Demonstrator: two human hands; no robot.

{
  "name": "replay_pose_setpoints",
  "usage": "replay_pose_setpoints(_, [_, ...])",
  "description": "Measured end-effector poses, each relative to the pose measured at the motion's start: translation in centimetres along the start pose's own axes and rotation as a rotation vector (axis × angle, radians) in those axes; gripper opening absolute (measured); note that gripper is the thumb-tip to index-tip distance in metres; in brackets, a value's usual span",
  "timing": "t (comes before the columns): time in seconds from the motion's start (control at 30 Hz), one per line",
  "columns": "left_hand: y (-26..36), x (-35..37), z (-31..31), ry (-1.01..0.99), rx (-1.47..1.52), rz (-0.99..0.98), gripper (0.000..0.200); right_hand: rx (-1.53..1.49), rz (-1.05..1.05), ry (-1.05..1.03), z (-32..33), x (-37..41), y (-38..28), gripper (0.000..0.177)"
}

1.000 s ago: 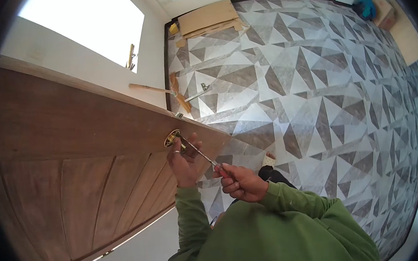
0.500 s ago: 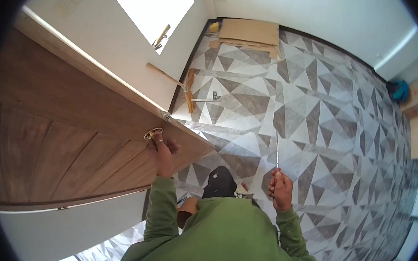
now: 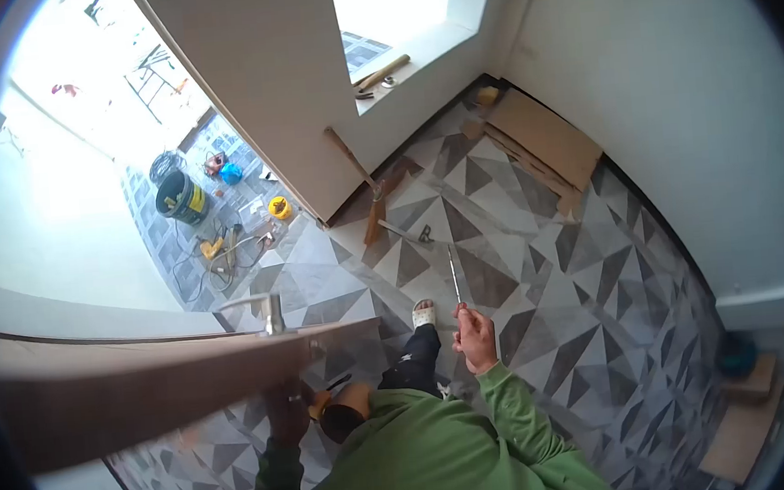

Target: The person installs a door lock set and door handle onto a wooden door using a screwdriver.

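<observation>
My right hand (image 3: 476, 340) is closed around the handle end of a long thin screwdriver (image 3: 454, 272), whose shaft points away from me over the floor. The brown wooden door (image 3: 145, 384) is seen nearly edge-on at the left. A silver lever handle (image 3: 271, 314) stands out from its far face. My left hand (image 3: 287, 410) is in shadow close against the near face of the door; its fingers are mostly hidden, and what they touch cannot be made out.
A broom (image 3: 376, 211) and a metal square (image 3: 405, 235) lie ahead. Flattened cardboard (image 3: 545, 136) is by the wall. Through the doorway are a dark bucket (image 3: 181, 199), a yellow tub (image 3: 279, 208) and cables. Boxes (image 3: 743, 429) stand at the right. Tools lie on the windowsill (image 3: 419, 68).
The door has swung to an edge-on view, showing the lever and the doorway beyond. My left hand has moved down into shadow. The screwdriver and my right hand have shifted left in view.
</observation>
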State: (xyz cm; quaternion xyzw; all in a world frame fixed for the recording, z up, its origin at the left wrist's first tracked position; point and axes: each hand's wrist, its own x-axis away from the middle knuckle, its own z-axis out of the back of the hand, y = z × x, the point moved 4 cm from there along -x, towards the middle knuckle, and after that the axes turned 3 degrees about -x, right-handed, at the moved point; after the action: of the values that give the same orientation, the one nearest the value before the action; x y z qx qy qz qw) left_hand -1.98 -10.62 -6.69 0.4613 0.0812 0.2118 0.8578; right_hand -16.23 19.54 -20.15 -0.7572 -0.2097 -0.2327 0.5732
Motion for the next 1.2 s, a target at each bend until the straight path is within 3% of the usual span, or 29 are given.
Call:
replay_pose_setpoints(0.07, [-3.5, 1.8, -0.6, 0.103, -0.025, -0.046, 0.032, 0.036, -0.026, -0.024, -0.3, -4.0, -2.1, 0.021])
replay_pose_setpoints(0.13, [-2.1, 2.4, -0.6, 0.019, -0.075, 0.262, 0.02, 0.084, -0.119, -0.071, 0.6, -8.6, -2.6, 0.02])
replay_pose_setpoints(0.27, [0.0, 3.0, -1.1, 0.115, -0.052, 0.364, 0.017, 0.103, -0.12, -0.103, 1.2, -16.6, -4.9, 0.019])
replay_pose_setpoints(0.33, [-3.1, 5.7, -1.8, 0.08, -0.409, 0.518, 0.012, 0.133, -0.136, -0.061, 0.9, -20.3, -6.6, 0.017])
replay_pose_setpoints(0.37, [-14.5, 14.3, -2.5, 0.09, -0.403, 0.533, 0.012, 0.147, -0.141, -0.073, 0.3, -22.1, -7.5, 0.017])
replay_pose_setpoints(0.4, [-21.9, 17.4, -5.5, 0.063, -0.401, 0.475, 0.012, 0.164, -0.09, -0.069, -0.3, -24.1, -8.5, 0.02])
replay_pose_setpoints(0.47, [-29.5, 11.3, -15.1, 0.002, -0.403, 0.355, 0.011, 0.183, -0.048, -0.069, -1.6, -27.4, -10.6, 0.023])
replay_pose_setpoints(0.53, [-32.8, 2.9, -25.6, -0.055, -0.401, 0.224, 0.012, 0.128, -0.133, -0.074, -3.1, -31.2, -12.8, 0.021])
replay_pose_setpoints(0.57, [-32.3, -2.0, -31.3, -0.081, -0.399, 0.157, 0.013, 0.134, -0.135, -0.082, -3.6, -33.3, -13.9, 0.021])
replay_pose_setpoints(0.67, [-20.3, -18.4, -48.8, -0.17, -0.397, -0.037, 0.016, -0.017, -0.175, -0.164, -5.8, -39.4, -17.4, 0.014])
replay_pose_setpoints(0.77, [-19.3, -21.0, -49.8, -0.311, -0.623, -0.065, 0.021, -0.018, -0.13, -0.1, -8.5, -45.8, -22.1, 0.017])
replay_pose_setpoints(0.8, [-18.2, -21.7, -49.9, -0.101, -0.651, -0.108, 0.017, 0.037, -0.066, -0.09, -9.0, -49.1, -22.9, 0.018])
replay_pose_setpoints(0.87, [-18.4, -23.8, -50.8, -0.433, -0.692, 0.121, 0.019, 0.15, 0.045, -0.093, -9.8, -57.0, -24.0, 0.023])
replay_pose_setpoints(0.9, [-16.9, -23.7, -49.9, -0.105, -0.705, -0.032, 0.034, 0.152, 0.023, -0.098, -10.1, -61.2, -23.6, 0.023])
replay_pose_setpoints(0.93, [-15.5, -21.0, -47.9, -0.117, -0.716, -0.014, 0.034, 0.285, 0.144, -0.063, -10.5, -65.4, -23.7, 0.023])
replay_pose_setpoints(0.97, [-14.0, -18.3, -45.0, -0.049, -0.731, 0.189, 0.036, 0.42, 0.268, -0.029, -11.3, -68.6, -24.3, 0.024])
replay_pose_setpoints(1.07, [-3.9, -5.1, -30.5, 0.173, -0.745, 0.798, 0.053, 0.456, 0.321, -0.016, -15.1, -75.2, -27.0, 0.023])
replay_pose_setpoints(1.13, [10.7, -4.8, -18.5, 0.334, -0.739, 1.209, 0.068, 0.551, 0.376, 0.0, -17.3, -78.9, -28.0, 0.026])
replay_pose_setpoints(1.17, [15.2, -6.4, -15.9, 0.42, -0.729, 1.41, 0.076, 0.664, 0.438, 0.008, -18.0, -81.1, -28.5, 0.027])
replay_pose_setpoints(1.2, [17.2, -9.9, -16.8, 0.46, -0.604, 1.471, 0.071, 0.702, 0.471, 0.016, -18.5, -83.3, -28.5, 0.028])
